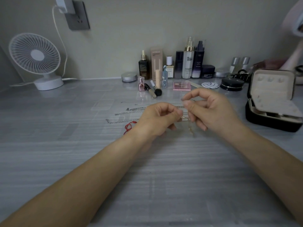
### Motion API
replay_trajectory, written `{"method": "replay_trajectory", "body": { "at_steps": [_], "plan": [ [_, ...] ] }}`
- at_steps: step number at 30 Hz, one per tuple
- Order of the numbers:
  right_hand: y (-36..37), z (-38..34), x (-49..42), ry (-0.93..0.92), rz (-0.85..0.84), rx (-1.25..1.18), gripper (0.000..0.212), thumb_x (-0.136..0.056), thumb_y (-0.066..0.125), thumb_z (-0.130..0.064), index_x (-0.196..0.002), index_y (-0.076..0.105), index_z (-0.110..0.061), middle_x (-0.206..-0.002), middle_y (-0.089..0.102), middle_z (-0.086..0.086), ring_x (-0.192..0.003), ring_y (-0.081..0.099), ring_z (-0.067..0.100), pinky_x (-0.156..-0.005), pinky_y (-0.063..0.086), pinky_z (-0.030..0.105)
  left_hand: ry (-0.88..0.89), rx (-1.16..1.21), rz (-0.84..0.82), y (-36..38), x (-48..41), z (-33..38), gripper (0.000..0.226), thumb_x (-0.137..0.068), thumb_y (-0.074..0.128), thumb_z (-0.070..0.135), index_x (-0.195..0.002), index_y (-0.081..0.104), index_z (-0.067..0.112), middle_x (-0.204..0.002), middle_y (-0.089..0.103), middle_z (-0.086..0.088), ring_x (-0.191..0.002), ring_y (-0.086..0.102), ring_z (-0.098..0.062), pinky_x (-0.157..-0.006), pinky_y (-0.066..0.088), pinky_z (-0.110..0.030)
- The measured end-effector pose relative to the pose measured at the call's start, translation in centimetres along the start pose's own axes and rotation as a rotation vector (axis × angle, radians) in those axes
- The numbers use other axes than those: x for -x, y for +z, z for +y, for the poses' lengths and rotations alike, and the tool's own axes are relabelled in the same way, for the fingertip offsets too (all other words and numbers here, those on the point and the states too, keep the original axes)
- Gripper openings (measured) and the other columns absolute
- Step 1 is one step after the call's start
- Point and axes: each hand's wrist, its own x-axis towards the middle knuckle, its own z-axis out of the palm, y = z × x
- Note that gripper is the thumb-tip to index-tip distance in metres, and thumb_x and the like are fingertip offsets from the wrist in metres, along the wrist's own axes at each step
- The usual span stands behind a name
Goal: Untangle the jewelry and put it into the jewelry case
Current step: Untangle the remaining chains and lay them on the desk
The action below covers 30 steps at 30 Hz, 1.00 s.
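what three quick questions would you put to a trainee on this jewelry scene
1. True or false: the jewelry case stands shut.
2. Multiple choice: what do the left hand and the right hand pinch between them? A) a thin chain B) a makeup brush C) a bottle
3. Fill the gap: the silver chains lie spread on the table to the ___ of the left hand.

Key: 1 false, its lid is up. 2 A. 3 left.
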Motion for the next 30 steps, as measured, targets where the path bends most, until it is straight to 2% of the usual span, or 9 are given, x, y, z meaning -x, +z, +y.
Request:
{"method": "replay_trajectory", "body": {
  "at_steps": [6, 11, 15, 20, 26, 30],
  "plan": [
    [-0.21, -0.45, -0.06, 0.207, 0.07, -0.135, 0.019, -0.085, 0.053, 0.002, -0.08, 0.056, -0.016, -0.044, 0.052, -0.001, -0.03, 0.033, 0.008, -0.033, 0.026, 0.014, -0.054, 0.05, 0.122, -0.42, -0.23, 0.25, 0.017, -0.086, 0.063, 0.018, -0.07, 0.058, 0.017, -0.068, 0.06, 0.005, -0.055, 0.048, -0.009, -0.036, 0.027, -0.015],
    [-0.14, -0.1, -0.27, 0.33, -0.032, -0.033, 0.01, -0.083, 0.06, -0.005, -0.075, 0.064, -0.009, -0.054, 0.054, 0.0, -0.035, 0.036, 0.006, -0.036, 0.027, 0.014, -0.05, 0.109, 0.165, -0.52, -0.35, 0.29, 0.016, -0.087, 0.062, 0.019, -0.072, 0.058, 0.017, -0.07, 0.06, 0.005, -0.054, 0.048, -0.008, -0.039, 0.027, -0.019],
    [-0.1, -0.1, -0.2, 0.345, -0.069, 0.019, 0.01, -0.083, 0.063, -0.01, -0.073, 0.065, -0.01, -0.056, 0.055, -0.001, -0.036, 0.036, 0.006, -0.037, 0.027, 0.013, -0.071, 0.188, 0.146, -0.37, -0.48, 0.26, 0.016, -0.09, 0.057, 0.016, -0.074, 0.057, 0.015, -0.073, 0.063, 0.005, -0.052, 0.05, -0.007, -0.04, 0.029, -0.018],
    [0.06, -0.35, -0.25, 0.325, -0.019, -0.055, 0.016, -0.082, 0.059, -0.001, -0.075, 0.06, -0.016, -0.055, 0.053, 0.002, -0.033, 0.034, 0.007, -0.036, 0.023, 0.015, -0.151, 0.423, 0.065, -0.17, -0.68, 0.17, 0.015, -0.092, 0.051, 0.014, -0.077, 0.053, 0.016, -0.065, 0.063, 0.006, -0.044, 0.047, -0.006, -0.039, 0.031, -0.016],
    [0.0, -0.36, -0.12, 0.327, -0.04, -0.028, 0.021, -0.082, 0.055, 0.0, -0.076, 0.067, -0.015, -0.055, 0.054, -0.001, -0.034, 0.034, 0.008, -0.035, 0.021, 0.014, -0.128, 0.379, 0.073, -0.06, -0.71, -0.06, 0.017, -0.093, 0.051, 0.014, -0.077, 0.052, 0.015, -0.069, 0.058, 0.002, -0.046, 0.047, -0.007, -0.039, 0.033, -0.017],
    [-0.13, -0.34, 0.05, 0.336, -0.04, -0.032, 0.019, -0.083, 0.056, -0.002, -0.081, 0.071, -0.013, -0.056, 0.057, -0.003, -0.034, 0.039, 0.005, -0.035, 0.025, 0.015, -0.177, 0.41, 0.048, -0.04, -0.62, 0.06, 0.015, -0.096, 0.047, 0.013, -0.081, 0.048, 0.012, -0.071, 0.055, -0.004, -0.053, 0.058, -0.013, -0.044, 0.048, -0.023]
  ]
}}
